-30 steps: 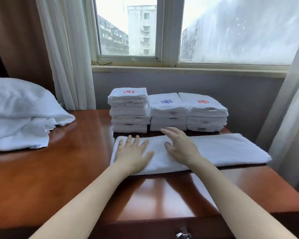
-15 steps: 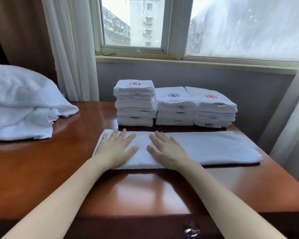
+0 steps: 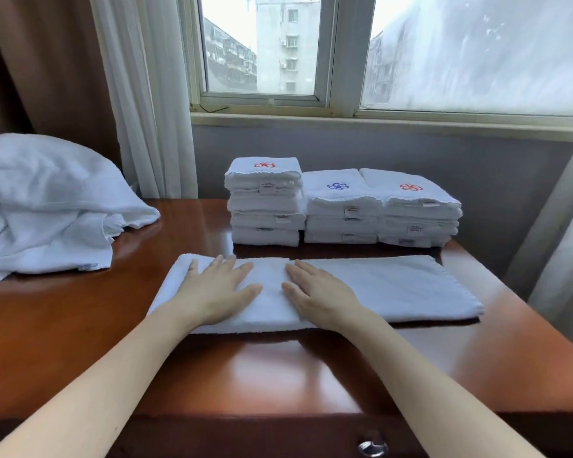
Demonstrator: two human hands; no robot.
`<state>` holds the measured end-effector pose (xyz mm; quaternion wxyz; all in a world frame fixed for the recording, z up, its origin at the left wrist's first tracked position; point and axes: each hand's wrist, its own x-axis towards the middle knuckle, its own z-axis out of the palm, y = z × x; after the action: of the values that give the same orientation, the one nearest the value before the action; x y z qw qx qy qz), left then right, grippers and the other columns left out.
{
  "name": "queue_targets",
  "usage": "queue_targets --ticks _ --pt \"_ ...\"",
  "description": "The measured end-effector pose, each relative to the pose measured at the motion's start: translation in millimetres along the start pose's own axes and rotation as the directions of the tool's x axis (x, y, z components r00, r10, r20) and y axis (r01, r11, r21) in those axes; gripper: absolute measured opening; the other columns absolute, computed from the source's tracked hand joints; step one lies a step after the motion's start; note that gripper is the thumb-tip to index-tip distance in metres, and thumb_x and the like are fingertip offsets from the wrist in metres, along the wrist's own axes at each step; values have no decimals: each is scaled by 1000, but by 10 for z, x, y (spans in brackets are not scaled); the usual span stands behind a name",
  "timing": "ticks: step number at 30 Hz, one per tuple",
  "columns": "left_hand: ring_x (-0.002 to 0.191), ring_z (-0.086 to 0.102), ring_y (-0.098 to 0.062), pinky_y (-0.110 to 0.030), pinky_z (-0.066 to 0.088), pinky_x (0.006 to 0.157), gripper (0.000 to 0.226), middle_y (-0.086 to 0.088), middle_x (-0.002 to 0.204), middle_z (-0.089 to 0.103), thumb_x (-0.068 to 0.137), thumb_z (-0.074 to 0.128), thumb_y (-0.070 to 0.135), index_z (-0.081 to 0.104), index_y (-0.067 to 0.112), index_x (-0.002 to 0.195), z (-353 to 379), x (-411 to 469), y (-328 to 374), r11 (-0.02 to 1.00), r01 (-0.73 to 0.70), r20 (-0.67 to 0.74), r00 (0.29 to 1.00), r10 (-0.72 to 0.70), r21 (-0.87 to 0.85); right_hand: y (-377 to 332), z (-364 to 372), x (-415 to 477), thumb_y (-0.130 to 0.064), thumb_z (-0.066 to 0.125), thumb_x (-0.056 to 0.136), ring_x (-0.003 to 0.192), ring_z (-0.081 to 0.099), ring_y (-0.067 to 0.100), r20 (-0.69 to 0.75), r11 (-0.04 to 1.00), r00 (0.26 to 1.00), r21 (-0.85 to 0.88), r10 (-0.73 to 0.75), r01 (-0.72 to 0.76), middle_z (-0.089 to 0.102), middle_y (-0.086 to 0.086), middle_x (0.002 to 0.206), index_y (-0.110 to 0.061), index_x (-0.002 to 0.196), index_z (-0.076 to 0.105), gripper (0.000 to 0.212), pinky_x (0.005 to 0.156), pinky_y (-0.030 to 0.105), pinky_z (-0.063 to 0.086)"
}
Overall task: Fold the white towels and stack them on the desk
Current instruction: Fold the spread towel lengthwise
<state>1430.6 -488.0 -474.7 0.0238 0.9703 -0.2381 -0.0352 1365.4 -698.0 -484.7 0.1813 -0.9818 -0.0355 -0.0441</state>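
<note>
The white towel (image 3: 394, 285) lies flat on the bench (image 3: 278, 375) as a long strip directly under both grips. Its long axis runs left to right across the person.

The left grip (image 3: 217, 292) rests palm down on the strip's left part, fingers straight and spread, holding nothing. The right grip (image 3: 318, 294) lies just beside it, equally flat and open, pressing near a layer edge that shows between the two. From that edge I judge the left part to be doubled over.

Only a short piece of cloth lies left of the left grip, and most of the length runs to the right of the right grip. The free short end points at the bench's right edge. The coming fold probably turns on that end being carried leftward along the long axis, and the right grip is the nearer one for it.

Beyond both grips, near the strip's far edge, stand three folded stacks (image 3: 341, 206). The unfolded pile (image 3: 47, 200) lies well to the left of the left grip.
</note>
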Motion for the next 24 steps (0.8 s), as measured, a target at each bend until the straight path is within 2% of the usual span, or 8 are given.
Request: queue_targets --ticks 4,8,11,14,17,20,24 --pt "152 -1 -16 -46 -2 122 62 1 166 3 99 20 62 15 38 156 -50 19 449 990 -129 3 992 129 -58 357 -186 -177 -40 31 104 142 29 18 -36 995 997 -74 70 -73 35 0 156 -20 142 44 45 111 31 22" --pt "152 -2 -14 -46 -3 123 59 2 166 4 102 22 58 18 36 156 -83 138 996 969 -228 -30 974 226 -96 706 -373 -359 -34 37 103 140 34 20 -155 974 966 -68 205 -218 41 2 153 -19 146 43 46 111 30 23" --pt "152 1 -16 -45 -1 123 58 1 166 7 102 26 56 22 34 155 -63 232 1375 945 -305 -50 952 301 -119 968 -488 -547 -24 46 97 132 46 23 -338 941 887 -14 315 -340 55 4 142 -17 139 53 43 108 33 33" --pt "152 6 -17 -41 4 123 56 0 165 12 102 30 53 27 32 154 -15 319 1693 918 -371 -81 928 363 -138 1208 -583 -721 -20 52 91 128 47 23 -446 894 792 46 417 -445 60 2 134 -21 133 60 42 100 32 36" --pt "151 11 -16 -39 7 122 55 -1 164 19 103 34 51 30 30 153 50 390 1948 900 -413 -104 910 402 -140 1393 -639 -829 -23 53 90 129 44 23 -453 849 733 119 508 -515 58 -1 135 -25 132 60 42 100 33 36" --pt "150 13 -15 -40 7 122 54 -1 163 21 102 36 49 32 29 152 109 445 2131 889 -434 -111 900 422 -144 1517 -636 -880 -27 53 91 129 44 25 -422 800 686 215 593 -559 59 2 134 -25 134 58 44 103 35 35" --pt "148 18 -16 -38 10 119 50 1 159 29 103 37 44 37 26 150 182 495 2304 867 -473 -147 879 454 -155 1548 -611 -874 -31 50 91 126 44 26 -394 782 682 196 616 -592 60 4 132 -27 137 54 46 104 35 32"
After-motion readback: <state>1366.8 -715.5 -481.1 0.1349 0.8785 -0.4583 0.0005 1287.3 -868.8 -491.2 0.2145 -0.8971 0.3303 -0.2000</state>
